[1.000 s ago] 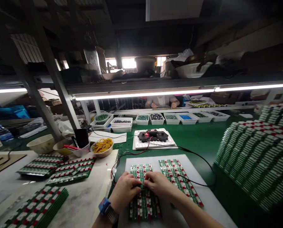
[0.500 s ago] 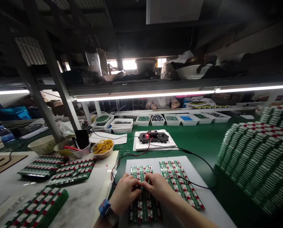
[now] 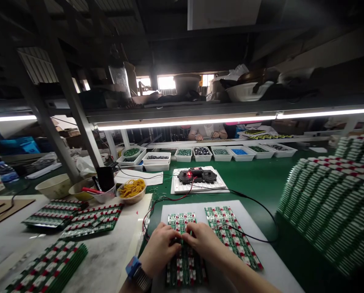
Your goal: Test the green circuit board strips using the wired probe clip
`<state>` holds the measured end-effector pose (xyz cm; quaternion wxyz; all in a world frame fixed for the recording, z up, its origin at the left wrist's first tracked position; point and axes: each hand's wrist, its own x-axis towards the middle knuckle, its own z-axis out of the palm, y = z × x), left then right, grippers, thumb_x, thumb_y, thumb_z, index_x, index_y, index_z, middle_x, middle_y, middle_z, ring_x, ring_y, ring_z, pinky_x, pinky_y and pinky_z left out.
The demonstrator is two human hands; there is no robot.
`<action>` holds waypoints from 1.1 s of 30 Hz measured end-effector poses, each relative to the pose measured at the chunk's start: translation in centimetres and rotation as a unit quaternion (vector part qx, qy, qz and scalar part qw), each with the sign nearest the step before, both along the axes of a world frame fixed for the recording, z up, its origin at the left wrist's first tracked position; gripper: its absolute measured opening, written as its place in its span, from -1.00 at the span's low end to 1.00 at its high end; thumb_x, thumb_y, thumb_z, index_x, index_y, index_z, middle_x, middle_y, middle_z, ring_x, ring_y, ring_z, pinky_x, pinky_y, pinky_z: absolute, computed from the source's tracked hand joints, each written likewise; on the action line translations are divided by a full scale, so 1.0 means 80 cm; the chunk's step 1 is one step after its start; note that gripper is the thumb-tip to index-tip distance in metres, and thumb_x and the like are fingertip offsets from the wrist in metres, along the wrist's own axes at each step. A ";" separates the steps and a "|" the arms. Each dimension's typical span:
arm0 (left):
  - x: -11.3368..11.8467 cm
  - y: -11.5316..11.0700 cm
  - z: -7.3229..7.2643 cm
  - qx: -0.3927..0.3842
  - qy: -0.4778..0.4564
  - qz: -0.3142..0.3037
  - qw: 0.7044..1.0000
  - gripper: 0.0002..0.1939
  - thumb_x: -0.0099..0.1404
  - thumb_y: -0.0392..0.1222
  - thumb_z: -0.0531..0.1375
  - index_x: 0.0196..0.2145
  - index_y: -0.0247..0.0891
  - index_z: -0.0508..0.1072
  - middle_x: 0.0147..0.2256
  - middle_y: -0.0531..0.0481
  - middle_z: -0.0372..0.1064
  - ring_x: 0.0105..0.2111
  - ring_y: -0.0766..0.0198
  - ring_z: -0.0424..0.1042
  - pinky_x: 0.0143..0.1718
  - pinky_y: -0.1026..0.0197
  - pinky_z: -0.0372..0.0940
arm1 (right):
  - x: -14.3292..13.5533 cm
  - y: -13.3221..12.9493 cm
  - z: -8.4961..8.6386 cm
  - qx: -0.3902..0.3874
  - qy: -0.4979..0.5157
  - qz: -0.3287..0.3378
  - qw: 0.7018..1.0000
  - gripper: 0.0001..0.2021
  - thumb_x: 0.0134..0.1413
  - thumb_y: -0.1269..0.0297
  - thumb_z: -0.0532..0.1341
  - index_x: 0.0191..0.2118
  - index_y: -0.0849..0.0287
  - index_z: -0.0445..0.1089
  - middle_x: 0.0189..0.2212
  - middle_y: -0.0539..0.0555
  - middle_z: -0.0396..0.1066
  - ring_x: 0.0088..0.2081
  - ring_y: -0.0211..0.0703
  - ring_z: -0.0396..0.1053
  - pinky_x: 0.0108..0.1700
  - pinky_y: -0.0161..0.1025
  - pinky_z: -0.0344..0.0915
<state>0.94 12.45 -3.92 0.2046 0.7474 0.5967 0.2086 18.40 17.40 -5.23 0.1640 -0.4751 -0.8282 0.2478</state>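
A green circuit board panel [image 3: 185, 270] with rows of white and red parts lies on a white mat under both hands. My left hand [image 3: 163, 246] is closed over its middle, thumb and fingertips pinched. My right hand [image 3: 202, 240] is pinched too, its fingertips close beside the left ones. Whatever sits in either pinch is hidden. A second circuit board panel [image 3: 231, 236] lies just right of the first. A black wire [image 3: 246, 235] crosses it toward my right hand, and a red wire [image 3: 144, 224] runs down beside my left hand.
A black device with a red light [image 3: 197, 176] rests on a white tray ahead. Behind it stand several small part bins [image 3: 221, 154]. A tall stack of boards [image 3: 325, 203] is at right, more boards [image 3: 47, 268] at left, beside a bowl of yellow rubber bands [image 3: 132, 189].
My hands stay in nearly the same place over the panel. Across the bench, the other person's hands have shifted slightly to the left.
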 end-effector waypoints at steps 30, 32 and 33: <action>0.005 0.006 -0.014 0.062 -0.018 0.010 0.998 -0.78 0.20 -0.29 0.17 -0.23 -0.13 0.56 -0.31 -0.02 0.40 -0.16 0.10 0.29 -0.06 0.12 0.21 | 0.005 0.009 -0.001 0.020 0.024 0.003 1.000 -0.82 0.16 0.27 0.16 -0.39 0.15 0.46 -0.45 0.02 0.48 -0.38 -0.19 0.36 -0.36 -0.35 0.08; 0.005 0.008 -0.015 0.075 -0.025 0.011 0.997 -0.76 0.21 -0.31 0.16 -0.21 -0.13 0.56 -0.31 -0.03 0.40 -0.15 0.10 0.29 -0.06 0.12 0.22 | 0.006 0.010 0.000 0.017 0.028 -0.001 0.999 -0.83 0.16 0.27 0.16 -0.38 0.15 0.46 -0.43 0.03 0.49 -0.36 -0.18 0.37 -0.35 -0.36 0.09; 0.005 0.009 -0.016 0.079 -0.028 0.013 0.996 -0.75 0.21 -0.31 0.15 -0.19 -0.14 0.56 -0.30 -0.03 0.40 -0.15 0.10 0.29 -0.06 0.12 0.22 | 0.006 0.010 0.000 0.016 0.029 -0.004 0.999 -0.84 0.16 0.27 0.16 -0.37 0.15 0.47 -0.42 0.03 0.49 -0.35 -0.18 0.38 -0.35 -0.36 0.09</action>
